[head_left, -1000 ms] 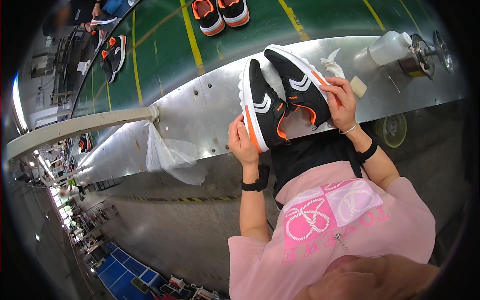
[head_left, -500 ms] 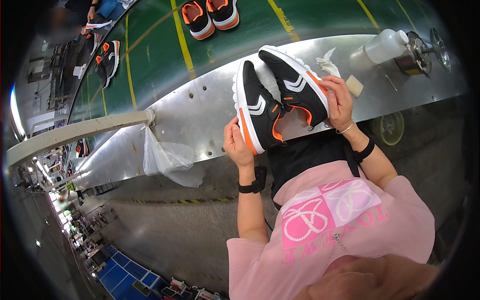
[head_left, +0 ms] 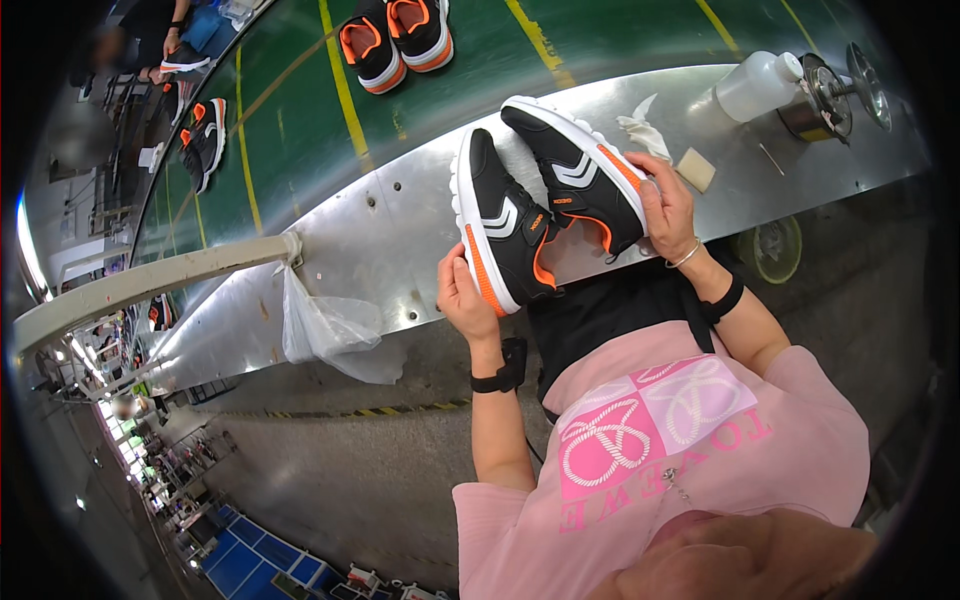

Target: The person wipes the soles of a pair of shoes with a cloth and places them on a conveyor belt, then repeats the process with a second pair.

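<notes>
Two black sneakers with white soles, white chevrons and orange linings are tipped on their sides over the metal bench (head_left: 350,235), their uppers facing each other. My left hand (head_left: 466,302) grips the heel end of the left sneaker (head_left: 495,215) by its orange and white sole. Around the heel of the right sneaker (head_left: 580,170) my right hand (head_left: 667,205) is closed, thumb on the upper side and fingers along the sole. Both toes point away from me.
Right of the sneakers lie a crumpled white scrap (head_left: 645,132), a cream block (head_left: 696,170), a plastic bottle (head_left: 758,86) and a metal pot (head_left: 815,105). A plastic bag (head_left: 325,325) hangs from a pale rail (head_left: 150,280). More sneakers (head_left: 395,45) stand on the green conveyor belt (head_left: 290,100); a person handles one at far left.
The whole scene has shifted slightly left in view. The shoes on the belt have moved left and farther along. Both my hands keep their hold on the sneakers.
</notes>
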`<state>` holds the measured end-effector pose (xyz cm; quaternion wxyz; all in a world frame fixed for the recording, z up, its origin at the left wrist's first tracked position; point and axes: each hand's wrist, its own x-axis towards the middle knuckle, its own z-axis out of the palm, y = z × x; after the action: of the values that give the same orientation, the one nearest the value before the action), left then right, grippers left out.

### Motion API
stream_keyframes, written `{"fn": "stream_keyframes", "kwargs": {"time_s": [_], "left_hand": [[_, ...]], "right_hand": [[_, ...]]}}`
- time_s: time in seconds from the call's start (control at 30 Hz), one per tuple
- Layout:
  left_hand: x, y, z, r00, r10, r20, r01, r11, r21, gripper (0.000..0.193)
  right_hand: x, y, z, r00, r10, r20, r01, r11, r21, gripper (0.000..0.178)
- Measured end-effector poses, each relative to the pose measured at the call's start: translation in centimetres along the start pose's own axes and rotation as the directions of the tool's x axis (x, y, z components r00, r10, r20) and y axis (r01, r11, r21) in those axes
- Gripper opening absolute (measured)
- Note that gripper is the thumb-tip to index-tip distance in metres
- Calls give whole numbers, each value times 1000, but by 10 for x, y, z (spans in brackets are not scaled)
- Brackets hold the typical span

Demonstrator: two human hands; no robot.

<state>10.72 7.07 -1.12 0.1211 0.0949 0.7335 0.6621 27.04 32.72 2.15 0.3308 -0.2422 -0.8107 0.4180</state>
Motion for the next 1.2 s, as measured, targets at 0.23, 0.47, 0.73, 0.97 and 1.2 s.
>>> {"fn": "stream_keyframes", "kwargs": {"time_s": [0.23,0.47,0.73,0.97,1.2], "left_hand": [[-1,11,5,992,-128,-9,125,982,-141,33],[6,12,-6,988,-152,2,150,978,-143,35],[31,56,-67,816,178,-551,-23,961,276,19],[-9,103,10,948,311,-65,-278,912,300,25],[-1,67,107,934,42,356,-172,923,343,82]], "right_hand": [[0,-2,-1,998,64,8,-64,997,34,31],[0,-1,1,999,35,-16,-34,999,20,30],[0,-2,-9,996,77,35,-80,995,64,32],[25,17,-34,969,232,83,-238,969,71,27],[56,41,-32,987,-83,137,147,813,-564,34]]}}
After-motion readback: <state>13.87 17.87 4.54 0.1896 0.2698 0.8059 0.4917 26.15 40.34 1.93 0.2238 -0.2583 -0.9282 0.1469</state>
